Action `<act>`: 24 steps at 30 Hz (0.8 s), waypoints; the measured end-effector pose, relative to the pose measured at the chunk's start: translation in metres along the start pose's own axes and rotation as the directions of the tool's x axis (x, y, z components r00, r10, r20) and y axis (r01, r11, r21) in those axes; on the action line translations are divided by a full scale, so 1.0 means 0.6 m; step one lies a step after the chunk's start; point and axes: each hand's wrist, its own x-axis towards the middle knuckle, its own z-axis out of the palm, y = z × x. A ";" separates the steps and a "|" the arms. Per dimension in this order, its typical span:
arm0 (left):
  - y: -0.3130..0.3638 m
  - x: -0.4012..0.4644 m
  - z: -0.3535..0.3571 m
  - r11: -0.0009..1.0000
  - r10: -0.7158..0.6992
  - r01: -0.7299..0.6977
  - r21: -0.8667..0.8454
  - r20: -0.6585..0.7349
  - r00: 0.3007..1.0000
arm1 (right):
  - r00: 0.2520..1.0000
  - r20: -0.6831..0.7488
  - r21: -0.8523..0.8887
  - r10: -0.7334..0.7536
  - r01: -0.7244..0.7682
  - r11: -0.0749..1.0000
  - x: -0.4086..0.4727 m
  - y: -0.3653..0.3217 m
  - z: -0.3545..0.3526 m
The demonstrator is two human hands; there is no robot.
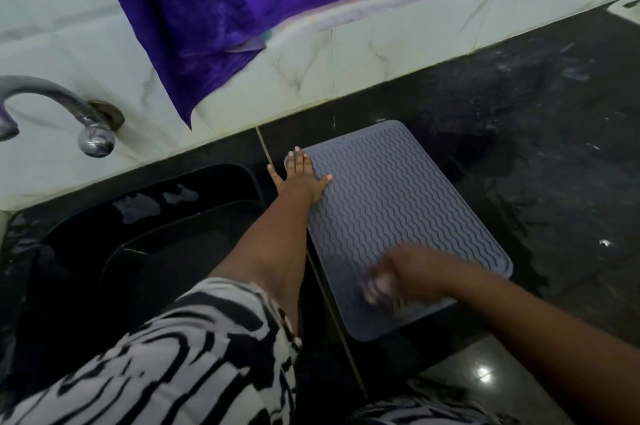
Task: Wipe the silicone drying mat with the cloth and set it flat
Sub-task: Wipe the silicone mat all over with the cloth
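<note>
- Your left hand (300, 172) lies spread flat, pinning the silicone drying mat (398, 217) at its far corner
- Your right hand (394, 277) is blurred near the mat's near edge; cloth and grip cannot be told
- Judged limp, light, grippy: lift by an edge

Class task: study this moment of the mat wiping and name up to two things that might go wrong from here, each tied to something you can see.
1. The grey wavy-ridged silicone mat lies beside the black sink; only the left hand pins its far corner, so wiping might slide it sinkward.
2. The right hand is motion-blurred at the near edge; fast strokes may skip the ridges or lift that edge.
</note>
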 end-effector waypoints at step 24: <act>0.065 -0.129 0.090 0.991 0.058 -0.109 -0.081 -0.471 0.880 | 0.948 -0.229 -0.100 -0.220 0.202 0.974 -0.010 0.050 0.003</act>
